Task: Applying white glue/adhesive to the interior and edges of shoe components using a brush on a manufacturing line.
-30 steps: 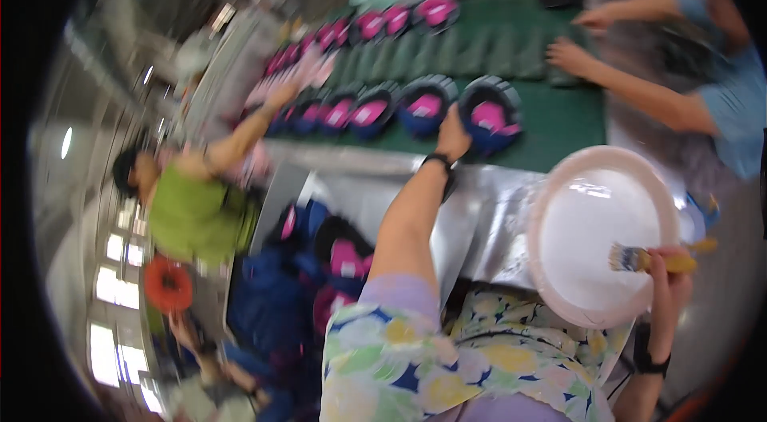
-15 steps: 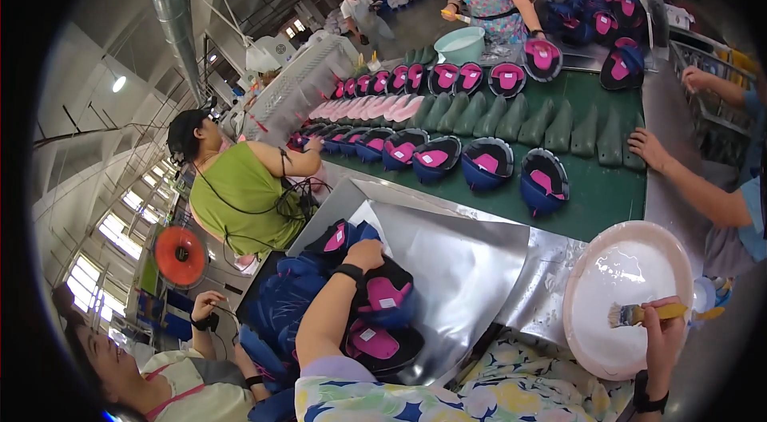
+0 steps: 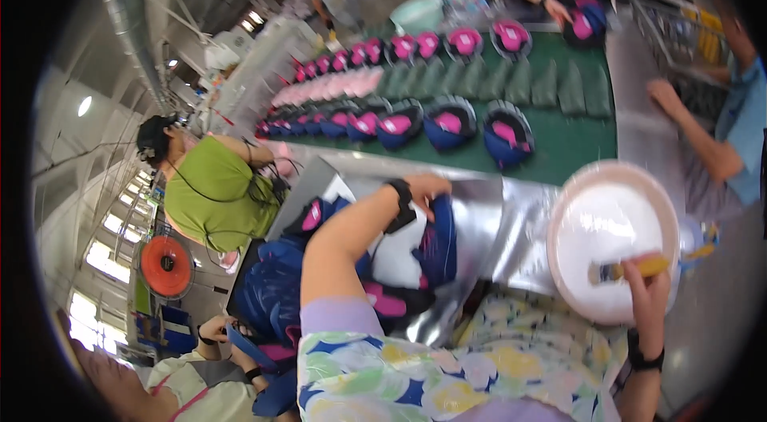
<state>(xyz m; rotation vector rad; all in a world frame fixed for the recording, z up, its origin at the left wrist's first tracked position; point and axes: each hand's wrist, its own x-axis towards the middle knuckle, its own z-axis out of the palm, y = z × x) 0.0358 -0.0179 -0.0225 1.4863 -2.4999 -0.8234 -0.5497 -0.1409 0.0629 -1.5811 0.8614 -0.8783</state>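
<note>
My left hand (image 3: 425, 189) grips a navy shoe upper (image 3: 439, 246) by its top edge, holding it raised on end over the silver-lined tray (image 3: 479, 218). Below and to the left lies a heap of navy uppers with pink linings (image 3: 280, 286). In my right hand (image 3: 649, 294) is a paintbrush (image 3: 644, 267), pinched by its yellow handle. Its pale bristles point left, over the white liquid (image 3: 595, 222) in a pink round basin (image 3: 557, 218); whether they touch the liquid, I cannot tell.
Beyond the tray runs a green conveyor belt (image 3: 563, 162) with rows of uppers (image 3: 506, 138) and dark green shoe lasts (image 3: 543, 85). Co-workers stand around: one in a green top (image 3: 216, 190), one at lower left, one across the belt, one at right in blue (image 3: 747, 142).
My left hand has lifted an upper from the heap and moved right. The brush stays over the basin. Across the belt, the co-worker has let go of an upper and reaches toward a pile.
</note>
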